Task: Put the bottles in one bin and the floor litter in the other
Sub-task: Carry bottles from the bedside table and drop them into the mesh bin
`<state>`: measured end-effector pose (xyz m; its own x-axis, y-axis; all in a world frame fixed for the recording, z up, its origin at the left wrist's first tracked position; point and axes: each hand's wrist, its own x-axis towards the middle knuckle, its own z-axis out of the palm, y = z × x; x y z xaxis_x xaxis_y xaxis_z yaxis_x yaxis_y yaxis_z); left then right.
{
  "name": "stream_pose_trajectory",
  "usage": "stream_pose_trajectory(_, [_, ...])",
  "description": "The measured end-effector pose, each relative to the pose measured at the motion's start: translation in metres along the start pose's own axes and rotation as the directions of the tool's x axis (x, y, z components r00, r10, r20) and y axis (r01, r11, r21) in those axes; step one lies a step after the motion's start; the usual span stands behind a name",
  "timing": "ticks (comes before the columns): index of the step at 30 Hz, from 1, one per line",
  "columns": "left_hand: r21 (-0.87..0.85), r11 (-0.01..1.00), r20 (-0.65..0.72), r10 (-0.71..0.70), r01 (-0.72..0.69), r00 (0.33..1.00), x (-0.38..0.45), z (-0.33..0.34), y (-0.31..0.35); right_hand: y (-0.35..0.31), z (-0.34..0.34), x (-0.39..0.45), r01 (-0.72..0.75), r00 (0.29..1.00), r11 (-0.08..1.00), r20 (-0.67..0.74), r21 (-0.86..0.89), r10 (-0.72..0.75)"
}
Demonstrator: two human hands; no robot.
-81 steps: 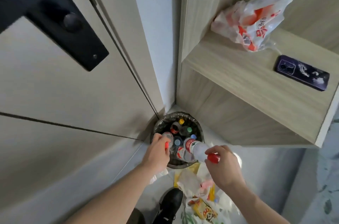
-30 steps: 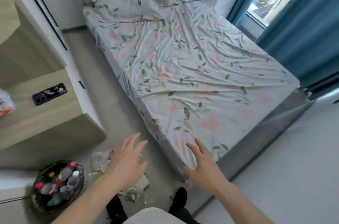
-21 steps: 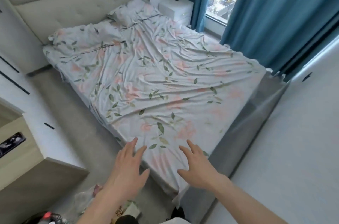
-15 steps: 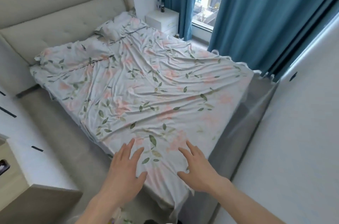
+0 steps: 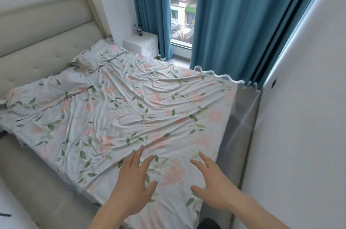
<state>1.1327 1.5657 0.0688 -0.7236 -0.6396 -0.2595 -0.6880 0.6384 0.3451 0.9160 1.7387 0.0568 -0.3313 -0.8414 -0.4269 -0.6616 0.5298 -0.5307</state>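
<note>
- The room is a bedroom with a big bed (image 5: pixel 119 116) in the middle.
- A sheet (image 5: pixel 149 101) with pink flowers and green leaves covers the bed, and it is full of wrinkles.
- A pillow (image 5: pixel 88 58) lies at the far end, by the soft grey headboard (image 5: pixel 43 41).
- A small white nightstand (image 5: pixel 141 44) stands in the far corner, with little things on top that are too small to tell.
- Blue curtains (image 5: pixel 230 22) hang by the window (image 5: pixel 182 3), and a building shows outside.
- A white wall (image 5: pixel 303 135) is on the right.
- The left hand (image 5: pixel 133 178) is out over the near end of the bed, fingers spread wide, holding nothing.
- The right hand (image 5: pixel 215 182) is beside it, also spread wide and holding nothing.
- No bottles, litter or bins can be seen from here.
</note>
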Motion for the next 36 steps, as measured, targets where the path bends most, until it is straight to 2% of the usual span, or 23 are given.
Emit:
stream_pose_trajectory(4, [-0.001, 1.0, -0.026, -0.022, 0.022, 0.999, 0.05, -0.013, 0.008, 0.004, -0.044, 0.048, 0.032, 0.999, 0.999, 0.005, -0.029, -0.032])
stream_pose_trajectory(10, [0.039, 0.986, -0.056, -0.161, 0.163, 0.985, 0.154, -0.022, 0.029, 0.034, -0.128, 0.157, 0.116, 0.992, 0.99, 0.062, -0.076, -0.112])
stream_pose_trajectory(14, [-0.031, 0.968, -0.064, -0.249, 0.248, 0.966, 0.227, -0.023, 0.072, 0.075, -0.193, 0.231, 0.167, 0.978, 0.981, 0.14, -0.1, -0.153])
stream_pose_trajectory(20, [-0.081, 0.962, -0.124, -0.27, 0.261, 0.955, 0.324, -0.046, 0.145, 0.122, -0.28, 0.318, 0.24, 0.956, 0.965, 0.201, -0.109, -0.215])
stream_pose_trajectory(29, [-0.072, 0.962, -0.16, -0.271, 0.263, 0.949, 0.393, -0.08, 0.193, 0.159, -0.36, 0.354, 0.242, 0.961, 0.964, 0.16, -0.107, -0.224])
stream_pose_trajectory(36, [-0.025, 0.98, -0.196, -0.198, 0.197, 0.96, 0.417, -0.087, 0.202, 0.186, -0.396, 0.357, 0.238, 0.971, 0.962, 0.068, -0.133, -0.231])
